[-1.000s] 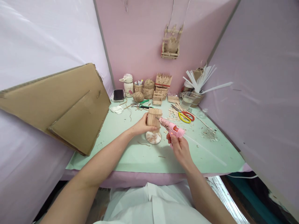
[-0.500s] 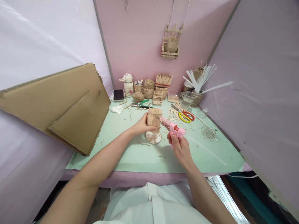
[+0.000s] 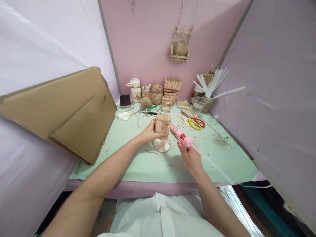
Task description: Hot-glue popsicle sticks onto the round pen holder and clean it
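My left hand (image 3: 151,132) is wrapped round a small cup covered in upright wooden sticks (image 3: 162,125), its thumb across the lower front. Under the cup is a round white-smeared base (image 3: 162,145); whether the two are joined I cannot tell. A pink hot glue gun (image 3: 180,135) is in the grip of my right hand (image 3: 191,156). Its nozzle points up and left, at or very close to the right side of the stick cup. From its back end a long clear glue stick (image 3: 214,164) trails down to the right.
Yellow-and-red scissors (image 3: 196,123) lie among cut sticks to the right. Green-handled pliers (image 3: 150,112), a twine ball (image 3: 146,102) and a white bottle (image 3: 135,90) are at the back. Large cardboard (image 3: 74,108) leans on the left. Glue sticks (image 3: 214,82) stand in a holder back right.
The glue gun's rear end has swung down and toward me, its nozzle staying by the stick cup. My right hand has turned with it. My left hand and the cup have hardly moved.
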The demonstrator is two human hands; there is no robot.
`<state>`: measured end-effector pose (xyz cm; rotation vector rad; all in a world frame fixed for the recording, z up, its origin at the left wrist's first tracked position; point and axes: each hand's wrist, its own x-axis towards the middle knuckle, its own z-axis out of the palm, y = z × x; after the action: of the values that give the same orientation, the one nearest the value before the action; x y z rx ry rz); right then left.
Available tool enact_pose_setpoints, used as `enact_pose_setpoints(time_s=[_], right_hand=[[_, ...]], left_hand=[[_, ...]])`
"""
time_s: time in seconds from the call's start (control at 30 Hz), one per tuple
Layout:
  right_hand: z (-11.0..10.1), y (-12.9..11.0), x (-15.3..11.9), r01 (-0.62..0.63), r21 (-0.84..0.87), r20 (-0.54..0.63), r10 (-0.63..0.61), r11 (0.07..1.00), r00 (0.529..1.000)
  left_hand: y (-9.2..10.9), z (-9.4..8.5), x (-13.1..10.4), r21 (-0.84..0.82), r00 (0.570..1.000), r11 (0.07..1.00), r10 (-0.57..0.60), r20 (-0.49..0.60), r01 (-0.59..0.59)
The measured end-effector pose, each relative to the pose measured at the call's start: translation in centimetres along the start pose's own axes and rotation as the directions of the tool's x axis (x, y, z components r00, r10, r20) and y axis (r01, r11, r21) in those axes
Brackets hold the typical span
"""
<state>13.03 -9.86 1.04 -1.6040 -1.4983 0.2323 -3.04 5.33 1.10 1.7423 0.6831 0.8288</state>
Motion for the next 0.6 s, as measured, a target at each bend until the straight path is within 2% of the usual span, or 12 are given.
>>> enact_pose_setpoints(time_s=[0.23, 0.33, 0.4, 0.5, 0.6], right_hand=[[-0.5, 0.0, 0.1, 0.071, -0.125, -0.042, -0.077, 0.990, 0.996], [-1.9, 1.1, 0.8, 0.033, -0.195, -0.104, -0.054, 0.980, 0.993], [-3.5, 2.6, 1.6, -0.032, -0.288, -0.142, -0.010, 0.957, 0.990], [-6.3, 6.1, 2.6, -0.164, -0.507, -0.095, 0.134, 0.846, 0.986], [-8.5, 10.0, 2.6, -0.297, -0.703, -0.106, 0.318, 0.646, 0.942]], left_hand=[[0.0, -0.1, -0.1, 0.012, 1.000, 1.000, -0.007, -0.014, 0.007], [-0.1, -0.2, 0.0, -0.043, 0.999, 0.999, -0.028, -0.021, 0.027], [-0.2, -0.4, 0.1, -0.095, 0.999, 0.994, -0.047, -0.022, 0.045], [-0.2, -0.7, 0.3, -0.177, 0.997, 0.982, -0.069, -0.027, 0.063], [-0.1, -1.0, 0.3, -0.210, 0.996, 0.976, -0.072, -0.050, 0.060]])
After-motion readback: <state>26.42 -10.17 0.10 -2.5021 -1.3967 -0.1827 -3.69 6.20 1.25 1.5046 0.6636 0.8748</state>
